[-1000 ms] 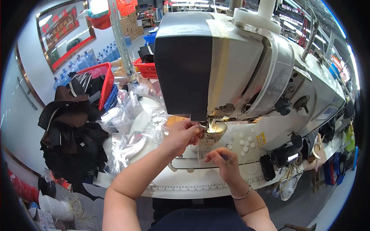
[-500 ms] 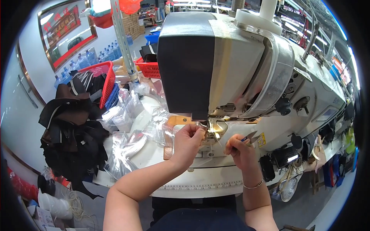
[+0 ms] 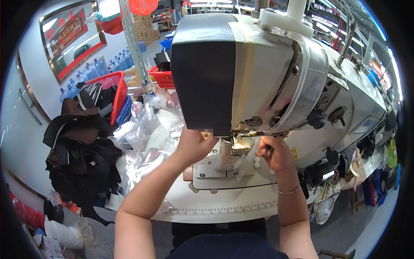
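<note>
A large sewing machine (image 3: pixel 263 64) with a black front cover fills the middle of the view. My left hand (image 3: pixel 196 146) reaches up under the left edge of its head, and the fingers are mostly hidden behind the cover. On the right, my right hand (image 3: pixel 276 152) is closed around small thread snips (image 3: pixel 269 149), of which only a dark bit shows between the fingers. It is raised beside the lit needle area (image 3: pixel 243 143). Thin pale strands hang below the needle, over the metal plate (image 3: pixel 220 170). Small white discs (image 3: pixel 257 162) lie near my right hand.
Crumpled clear plastic bags (image 3: pixel 144 125) cover the left of the white table (image 3: pixel 233 210), which has a ruler strip along its front edge. Dark cut pieces (image 3: pixel 82 159) are heaped beyond it. A red basket (image 3: pixel 116 93) stands behind, and a dark control box (image 3: pixel 321 175) sits at right.
My left hand has moved up and left, from beside the needle to behind the machine head. My right hand has risen, and the snips' blades, plain to see before, are now mostly hidden.
</note>
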Demonstrator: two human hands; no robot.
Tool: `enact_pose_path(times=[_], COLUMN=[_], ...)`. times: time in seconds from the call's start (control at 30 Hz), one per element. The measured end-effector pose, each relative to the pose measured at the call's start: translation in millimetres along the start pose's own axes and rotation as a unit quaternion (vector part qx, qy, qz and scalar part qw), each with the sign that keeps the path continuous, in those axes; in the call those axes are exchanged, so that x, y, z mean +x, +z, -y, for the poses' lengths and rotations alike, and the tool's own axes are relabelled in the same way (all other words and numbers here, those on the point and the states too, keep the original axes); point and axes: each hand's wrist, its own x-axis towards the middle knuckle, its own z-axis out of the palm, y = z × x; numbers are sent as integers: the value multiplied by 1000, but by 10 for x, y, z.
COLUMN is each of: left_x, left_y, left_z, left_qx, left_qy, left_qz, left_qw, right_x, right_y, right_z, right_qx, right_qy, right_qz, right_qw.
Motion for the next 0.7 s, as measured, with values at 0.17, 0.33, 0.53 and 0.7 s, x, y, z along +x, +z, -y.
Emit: enact_pose_path(times=[0.17,0.33,0.53,0.7], left_x=[285,293,256,155], left_y=[-159,-222,-242,-186], left_z=[-85,-222,-307,-191], left_qx=[80,28,-99,-134], left_qy=[-110,-86,-237,-308], left_qz=[309,295,277,271], left_qw=[941,951,926,902], right_x=[-28,-283,-391,-411], right_y=[254,156,530,631], right_z=[44,-148,-292,-114], right_qx=[-73,-668,-747,-761], right_qy=[-11,-499,-489,-461], right_qz=[-150,-139,-23,-39], right_qw=[986,534,450,455])
